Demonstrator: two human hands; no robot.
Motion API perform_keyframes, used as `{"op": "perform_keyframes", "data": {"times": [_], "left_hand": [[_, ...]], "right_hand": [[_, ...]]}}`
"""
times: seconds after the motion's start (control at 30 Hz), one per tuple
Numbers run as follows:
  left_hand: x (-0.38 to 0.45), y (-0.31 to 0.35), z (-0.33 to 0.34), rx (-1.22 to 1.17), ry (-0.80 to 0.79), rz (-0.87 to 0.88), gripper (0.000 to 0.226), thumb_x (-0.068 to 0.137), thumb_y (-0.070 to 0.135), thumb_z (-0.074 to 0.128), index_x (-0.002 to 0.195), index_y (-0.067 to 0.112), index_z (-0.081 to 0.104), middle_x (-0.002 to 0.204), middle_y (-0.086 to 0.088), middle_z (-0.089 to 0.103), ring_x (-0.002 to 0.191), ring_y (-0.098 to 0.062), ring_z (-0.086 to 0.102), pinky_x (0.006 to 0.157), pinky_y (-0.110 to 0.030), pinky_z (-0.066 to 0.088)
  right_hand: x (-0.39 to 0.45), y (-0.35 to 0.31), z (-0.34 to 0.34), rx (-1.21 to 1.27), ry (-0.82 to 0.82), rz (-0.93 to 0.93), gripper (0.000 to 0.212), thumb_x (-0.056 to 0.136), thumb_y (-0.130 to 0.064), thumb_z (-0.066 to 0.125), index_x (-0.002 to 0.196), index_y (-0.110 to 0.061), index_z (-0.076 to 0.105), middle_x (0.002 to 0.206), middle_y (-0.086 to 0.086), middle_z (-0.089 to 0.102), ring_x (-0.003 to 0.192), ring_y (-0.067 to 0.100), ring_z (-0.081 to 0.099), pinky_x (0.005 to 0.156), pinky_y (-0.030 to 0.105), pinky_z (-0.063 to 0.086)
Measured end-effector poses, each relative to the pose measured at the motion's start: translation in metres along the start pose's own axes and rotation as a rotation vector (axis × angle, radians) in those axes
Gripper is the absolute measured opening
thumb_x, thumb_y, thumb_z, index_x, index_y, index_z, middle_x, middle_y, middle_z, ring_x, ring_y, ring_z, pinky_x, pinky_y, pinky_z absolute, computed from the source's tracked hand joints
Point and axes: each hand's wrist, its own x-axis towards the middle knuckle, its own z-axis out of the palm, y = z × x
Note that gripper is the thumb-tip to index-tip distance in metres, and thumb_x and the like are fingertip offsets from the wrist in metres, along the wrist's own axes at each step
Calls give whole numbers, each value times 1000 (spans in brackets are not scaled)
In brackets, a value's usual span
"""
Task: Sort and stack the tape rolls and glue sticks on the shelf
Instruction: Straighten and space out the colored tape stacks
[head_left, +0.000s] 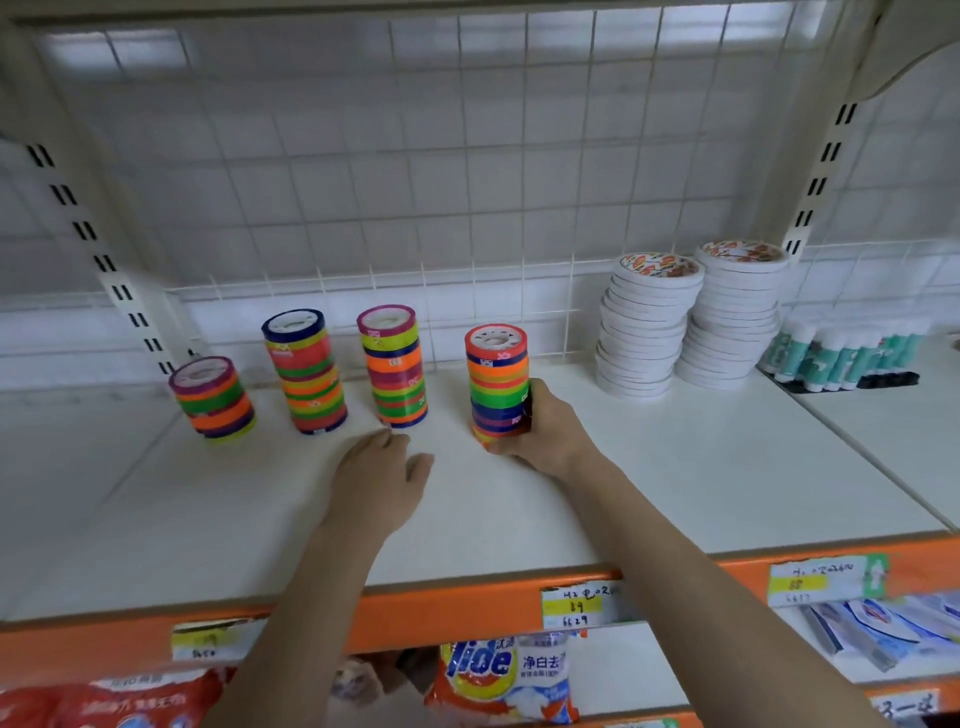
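Observation:
Several stacks of coloured tape rolls stand on the white shelf (675, 467). My right hand (540, 431) grips the lower part of the rightmost coloured stack (496, 374), which has an orange roll on top. My left hand (382, 475) lies flat on the shelf with relaxed fingers, its fingertips just in front of the middle coloured stack (395, 364). Further left stand a taller stack (306, 371) and a short stack (213, 400). Two white tape stacks (644, 327) (732, 317) rise at the right. Green-and-white glue sticks (841, 353) lie in a row at the far right.
A white wire grid (415, 182) backs the shelf, with slotted uprights (104, 260) (815, 187) at both sides. The shelf's orange front edge (441, 608) carries price labels. Below it lie detergent bags (498, 675) and other packets (893, 634).

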Motion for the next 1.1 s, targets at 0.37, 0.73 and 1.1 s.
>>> {"op": "perform_keyframes", "data": {"times": [0.37,0.73,1.1], "left_hand": [[-2,-1,0,24,33,-2,49,99,39,30,138,10,40,144,-6,40,135,-19,29,111,-26,16],[-2,0,-2,44,-16,-14,51,100,38,28,141,9,35,147,-7,36,137,-21,27,113,-29,17],[-2,-1,-1,65,-11,8,50,100,38,27,140,10,36,144,-7,40,135,-22,31,112,-30,20]], "right_hand": [[38,-10,23,2,43,66,71,70,-12,81,129,-10,42,129,7,55,116,23,52,86,22,40],[44,-10,28,-18,31,82,72,72,-14,80,131,-11,39,131,7,53,120,24,50,96,30,42],[45,-11,31,-27,22,83,72,73,-15,79,133,-12,37,133,5,51,121,23,49,96,31,43]]}}
